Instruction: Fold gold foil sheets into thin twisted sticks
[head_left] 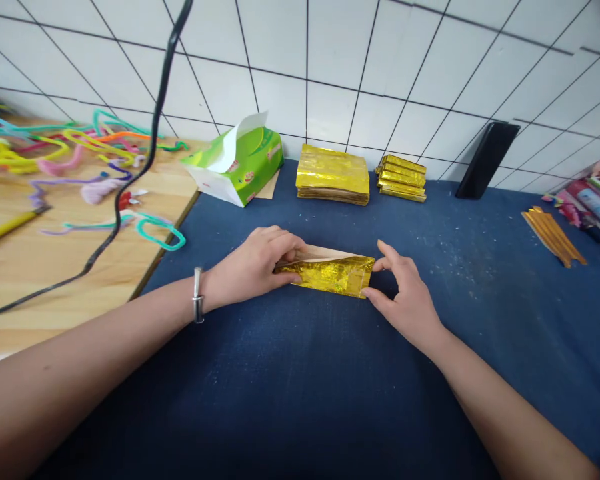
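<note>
Folded gold paper between both hands, left pinching it.

Hands, two: left, right. Between them, one gold sheet. Beyond them: one green packet, one large gold stack, one smaller gold pile, one black slab. Left of them, one black cable; colored fuzzy stems, several, too tangled to count.
</note>
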Tool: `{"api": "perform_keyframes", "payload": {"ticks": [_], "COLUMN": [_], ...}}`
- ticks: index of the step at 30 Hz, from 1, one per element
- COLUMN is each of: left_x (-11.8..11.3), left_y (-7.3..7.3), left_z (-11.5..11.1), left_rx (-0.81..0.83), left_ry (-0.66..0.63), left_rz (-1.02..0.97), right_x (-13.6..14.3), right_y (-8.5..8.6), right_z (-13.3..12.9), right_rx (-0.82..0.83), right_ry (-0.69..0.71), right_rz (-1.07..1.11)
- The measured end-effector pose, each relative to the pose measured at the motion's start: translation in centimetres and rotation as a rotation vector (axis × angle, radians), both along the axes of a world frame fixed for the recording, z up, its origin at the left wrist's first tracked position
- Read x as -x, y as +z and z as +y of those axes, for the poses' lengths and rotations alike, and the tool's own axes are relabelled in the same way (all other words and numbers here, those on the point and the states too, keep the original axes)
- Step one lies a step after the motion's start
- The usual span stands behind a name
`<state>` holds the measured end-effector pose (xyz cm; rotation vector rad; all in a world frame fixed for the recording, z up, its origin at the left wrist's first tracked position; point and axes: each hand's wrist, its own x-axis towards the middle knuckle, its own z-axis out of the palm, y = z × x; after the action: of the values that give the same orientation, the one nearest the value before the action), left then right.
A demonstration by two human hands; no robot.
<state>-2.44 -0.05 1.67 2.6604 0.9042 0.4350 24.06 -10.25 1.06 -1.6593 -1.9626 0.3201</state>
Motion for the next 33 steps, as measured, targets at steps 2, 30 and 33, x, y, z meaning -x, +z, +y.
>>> {"api": "perform_keyframes", "payload": {"ticks": [2,30,33], "left_x": [-0.01,0.38,0.38], "left_y": [0.05,-0.46,-0.39], "left_z": [0.0,-0.23,-0.28], "left_rx": [-0.004,0.134,0.137], "left_ry": [-0.02,-0.148,-0.131], "left_rz": [-0.002,-0.012,-0.009], "right_x": [0.02,0.16,0.18], "right_y": [-0.02,0.1,0.02], "right_z": [0.01,-0.11,-0.07], "right_rx": [-0.022,-0.087,-0.081], "right_ry": [0.005,0.087,0.089], "right_rz": [-0.013,-0.025,-0.025]}}
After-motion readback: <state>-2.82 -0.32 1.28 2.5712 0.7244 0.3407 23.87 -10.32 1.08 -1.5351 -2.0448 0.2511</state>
